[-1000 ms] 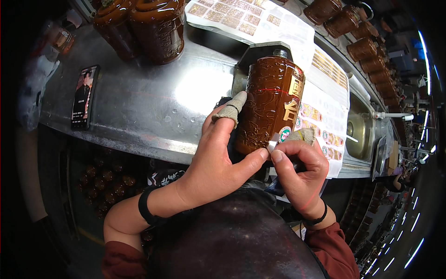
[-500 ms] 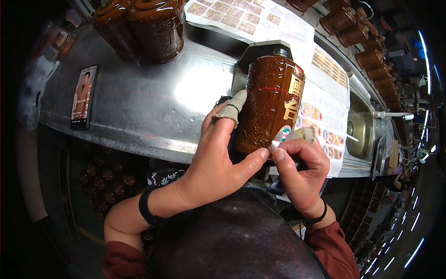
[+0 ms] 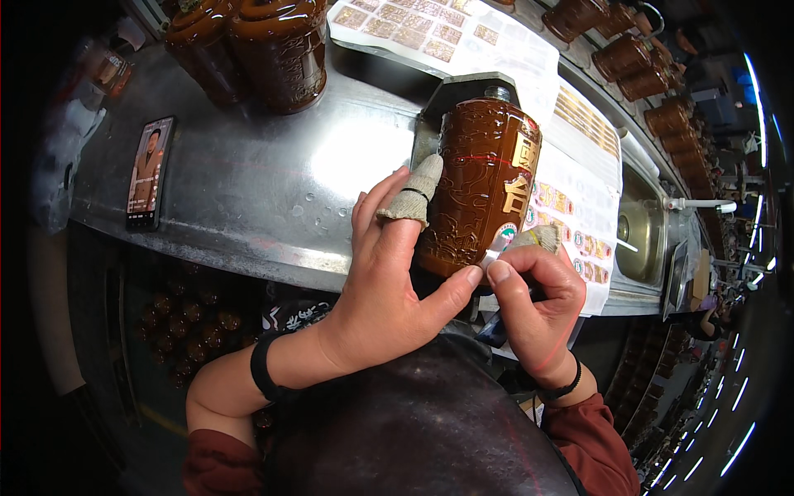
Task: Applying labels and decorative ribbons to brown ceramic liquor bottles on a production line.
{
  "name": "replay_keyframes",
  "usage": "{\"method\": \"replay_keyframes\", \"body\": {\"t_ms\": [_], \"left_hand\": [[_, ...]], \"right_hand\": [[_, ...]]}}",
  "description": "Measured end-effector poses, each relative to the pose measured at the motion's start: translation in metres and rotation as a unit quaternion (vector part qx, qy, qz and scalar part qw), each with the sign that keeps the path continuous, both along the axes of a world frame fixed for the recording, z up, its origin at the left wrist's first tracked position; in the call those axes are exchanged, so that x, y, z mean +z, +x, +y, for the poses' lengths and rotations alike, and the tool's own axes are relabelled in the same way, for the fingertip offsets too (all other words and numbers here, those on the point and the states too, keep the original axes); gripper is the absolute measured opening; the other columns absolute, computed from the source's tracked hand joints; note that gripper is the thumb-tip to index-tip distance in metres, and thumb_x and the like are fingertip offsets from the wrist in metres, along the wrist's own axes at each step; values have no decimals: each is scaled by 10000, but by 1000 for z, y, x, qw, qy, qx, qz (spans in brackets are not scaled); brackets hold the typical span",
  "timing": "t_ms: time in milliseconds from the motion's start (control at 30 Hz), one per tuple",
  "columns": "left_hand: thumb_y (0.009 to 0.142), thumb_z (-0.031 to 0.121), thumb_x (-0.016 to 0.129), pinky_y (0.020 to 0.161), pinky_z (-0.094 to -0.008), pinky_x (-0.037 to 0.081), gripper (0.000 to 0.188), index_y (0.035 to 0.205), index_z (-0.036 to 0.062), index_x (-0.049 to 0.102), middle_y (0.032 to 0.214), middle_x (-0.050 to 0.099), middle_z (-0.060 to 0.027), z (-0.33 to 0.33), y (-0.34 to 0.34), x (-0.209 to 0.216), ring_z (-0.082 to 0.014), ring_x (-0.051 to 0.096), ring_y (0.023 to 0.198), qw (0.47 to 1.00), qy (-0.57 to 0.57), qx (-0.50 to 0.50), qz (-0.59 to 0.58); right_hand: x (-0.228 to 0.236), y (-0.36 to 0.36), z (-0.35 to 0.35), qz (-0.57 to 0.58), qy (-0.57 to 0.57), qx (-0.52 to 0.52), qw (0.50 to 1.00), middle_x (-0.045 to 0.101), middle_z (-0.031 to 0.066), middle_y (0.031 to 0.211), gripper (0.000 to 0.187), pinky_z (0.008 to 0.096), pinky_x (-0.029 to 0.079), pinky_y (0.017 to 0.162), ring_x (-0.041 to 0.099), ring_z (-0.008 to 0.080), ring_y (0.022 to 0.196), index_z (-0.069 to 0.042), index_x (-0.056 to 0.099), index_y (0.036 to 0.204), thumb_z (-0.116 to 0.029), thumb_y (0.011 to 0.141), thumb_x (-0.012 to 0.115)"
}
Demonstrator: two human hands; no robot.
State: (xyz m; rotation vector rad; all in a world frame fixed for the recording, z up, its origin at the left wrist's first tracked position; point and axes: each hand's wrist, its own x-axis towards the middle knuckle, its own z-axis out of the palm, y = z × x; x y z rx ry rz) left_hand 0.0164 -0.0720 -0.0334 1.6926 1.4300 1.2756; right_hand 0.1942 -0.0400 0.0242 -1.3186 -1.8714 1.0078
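A glossy brown jar-shaped bottle (image 3: pixel 471 186) with raised patterns and gold characters lies in a dark angular cradle (image 3: pixel 430 120), its threaded neck away from me. My left hand (image 3: pixel 385 277) steadies it, a cloth-capped finger along its left side and the thumb at its bottom end. At that end my right hand (image 3: pixel 538 289) pinches a small white film piece (image 3: pixel 491 258) between thumb and forefinger. A small round green-and-white sticker (image 3: pixel 504 238) shows on the bottle right above the pinch. A cloth cap also covers a right-hand finger; its tip is partly hidden.
Sheets of gold and coloured stickers (image 3: pixel 571 194) lie right of the bottle and beyond it. Two brown bottles (image 3: pixel 281 54) stand at the far left of the metal table (image 3: pixel 248 198), near a phone (image 3: pixel 150 174). A sink (image 3: pixel 641 240) is at right, with rows of bottles (image 3: pixel 624 58) behind.
My left hand's fingers have shifted slightly along the bottle's side, and the other fingers show more. The bottle is turned a little. Bottles in the far-right row have changed position.
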Motion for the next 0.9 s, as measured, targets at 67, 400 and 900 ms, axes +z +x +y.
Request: {"method": "replay_keyframes", "body": {"t_ms": [67, 400, 900], "left_hand": [[842, 203, 769, 1182, -439, 265, 853, 1499, -97, 315, 1496, 379, -263, 0, 0, 0, -364, 356, 1419, 1000, 5, 1, 3], [771, 228, 848, 1187, -444, 261, 970, 1518, -68, 305, 1518, 341, -251, 0, 1, 2, -370, 324, 1434, 1000, 3, 4, 27], [850, 75, 677, 1188, -441, 255, 607, 1413, -42, 481, 1249, 656, -119, 1, -14, 11, -272, 464, 1346, 998, 44, -30, -42]], "right_hand": [[-1, 1, 0, 6, 0, 2, 1000, 632, 71, 778, 42, 291, 450, 657, 581, 145, 717, 15, 685, 804, 9, 842, 700], [3, -2, 0, 7, -19, -7, 1000, 648, 75, 784, 59, 290, 459, 670, 598, 149, 728, 9, 685, 791, 5, 850, 691], [1, 1, -1, 27, -63, -18, 997, 645, 61, 766, 54, 296, 454, 695, 583, 151, 739, 8, 681, 811, 1, 863, 665]]}}
